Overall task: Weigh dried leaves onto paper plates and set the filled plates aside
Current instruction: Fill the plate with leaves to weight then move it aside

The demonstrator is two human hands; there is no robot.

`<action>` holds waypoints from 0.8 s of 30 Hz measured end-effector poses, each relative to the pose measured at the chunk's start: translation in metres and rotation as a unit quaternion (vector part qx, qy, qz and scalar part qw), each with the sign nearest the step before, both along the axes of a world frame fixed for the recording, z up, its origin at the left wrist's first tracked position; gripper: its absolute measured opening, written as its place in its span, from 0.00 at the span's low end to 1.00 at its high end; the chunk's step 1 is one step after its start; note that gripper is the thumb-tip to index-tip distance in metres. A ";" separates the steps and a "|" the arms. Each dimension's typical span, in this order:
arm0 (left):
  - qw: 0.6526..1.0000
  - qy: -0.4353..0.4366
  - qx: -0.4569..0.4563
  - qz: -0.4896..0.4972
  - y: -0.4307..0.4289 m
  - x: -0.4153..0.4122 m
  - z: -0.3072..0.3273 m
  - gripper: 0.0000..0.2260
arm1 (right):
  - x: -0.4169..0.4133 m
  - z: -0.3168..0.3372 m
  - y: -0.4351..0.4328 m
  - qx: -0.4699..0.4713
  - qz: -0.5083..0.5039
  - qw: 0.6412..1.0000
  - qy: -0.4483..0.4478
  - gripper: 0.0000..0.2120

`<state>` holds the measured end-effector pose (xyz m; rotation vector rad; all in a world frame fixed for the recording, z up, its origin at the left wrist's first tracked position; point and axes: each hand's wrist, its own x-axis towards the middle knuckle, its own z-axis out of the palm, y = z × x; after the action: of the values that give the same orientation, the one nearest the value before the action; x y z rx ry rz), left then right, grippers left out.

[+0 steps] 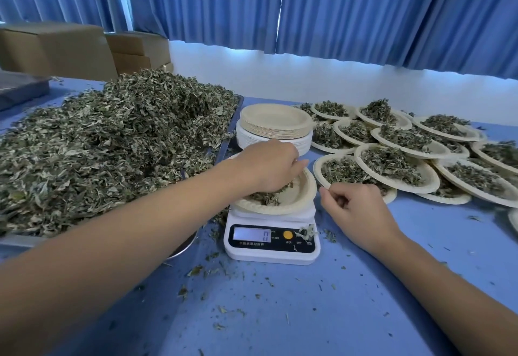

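Blue curtains (pixel 336 5) hang over a white wall behind a blue counter (pixel 280 313), and cardboard boxes (pixel 70 47) stand at its far left corner. Along the left side lies a metal tray (pixel 19 241) heaped with a mound of dried leaves (pixel 112 145) that spills over its rim. Just beside the tray's far right corner stands a stack of empty plates (pixel 276 120), beige ones on top of white ones, all open side up.

Near the middle of the counter sits a white scale (pixel 272 254). Its long axis runs from the near edge toward the far edge, and its lit display faces the near edge; the digits are too blurred to read. A few leaf scraps lie on its front panel. On its platform rests a paper plate (pixel 302 193), round and open side up, with a small clump of leaves in its left half.

The left grip (pixel 269 165) reaches across from the tray side and hangs over this plate, fingers bent down into the clump. The back of the hand hides whether they pinch the leaves or only touch them. The right grip (pixel 356 210) rests on the counter just right of the scale, loosely curled and holding nothing, its fingertips near the plate's rim.

Toward the far right corner lie the filled plates (pixel 429 181), overlapping one another, each carrying a pile of leaves. Leaf crumbs are scattered over the counter toward the near edge.
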<state>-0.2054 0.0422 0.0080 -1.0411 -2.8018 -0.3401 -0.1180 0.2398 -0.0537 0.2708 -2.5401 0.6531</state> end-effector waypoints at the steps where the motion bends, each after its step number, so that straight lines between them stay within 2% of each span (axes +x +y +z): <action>1: 1.000 0.013 0.003 0.000 -0.003 0.002 0.003 0.24 | 0.000 0.000 0.000 0.000 0.001 1.000 -0.002 0.24; 3: 1.000 -0.002 0.028 -0.004 -0.012 0.005 0.013 0.26 | 0.001 0.000 0.000 -0.002 0.004 1.000 -0.004 0.24; 5: 0.995 -0.073 0.074 -0.005 -0.024 0.005 0.026 0.27 | 0.001 0.001 -0.001 -0.005 0.007 1.000 -0.004 0.24; 8: 0.950 -0.209 0.229 0.039 -0.048 0.000 0.042 0.24 | 0.002 0.001 -0.001 -0.009 0.009 1.000 -0.009 0.24; 9: 0.930 -0.229 0.279 0.062 -0.058 -0.003 0.045 0.23 | 0.002 0.001 -0.002 -0.011 0.009 1.000 -0.012 0.24; 11: 0.924 -0.206 0.307 0.100 -0.080 -0.012 0.046 0.17 | 0.002 0.002 -0.002 -0.012 0.005 1.000 -0.015 0.23; 13: 0.939 -0.171 0.263 0.140 -0.102 -0.020 0.042 0.12 | 0.002 0.002 -0.002 -0.010 0.006 1.000 -0.013 0.24; 14: 0.950 -0.170 0.209 0.157 -0.112 -0.023 0.039 0.10 | 0.003 0.001 -0.003 -0.009 0.009 1.000 -0.015 0.24; 16: 0.960 -0.193 0.089 0.180 -0.117 -0.025 0.034 0.08 | 0.004 0.001 -0.003 -0.010 0.013 1.000 -0.016 0.24; 18: 0.953 -0.230 0.021 0.194 -0.116 -0.025 0.028 0.09 | 0.003 0.002 -0.003 -0.010 0.015 1.000 -0.017 0.23; 20: 0.947 -0.248 0.004 0.203 -0.110 -0.022 0.023 0.09 | 0.003 0.003 -0.002 -0.014 0.019 1.000 -0.019 0.23; 24: 0.953 -0.228 -0.022 0.197 -0.107 -0.019 0.023 0.03 | 0.002 0.001 -0.001 -0.012 0.016 1.000 -0.017 0.23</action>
<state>-0.2242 -0.0647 0.0312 -0.4196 -3.3434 -0.5245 -0.1161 0.2393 -0.0526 0.2956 -2.5628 0.7051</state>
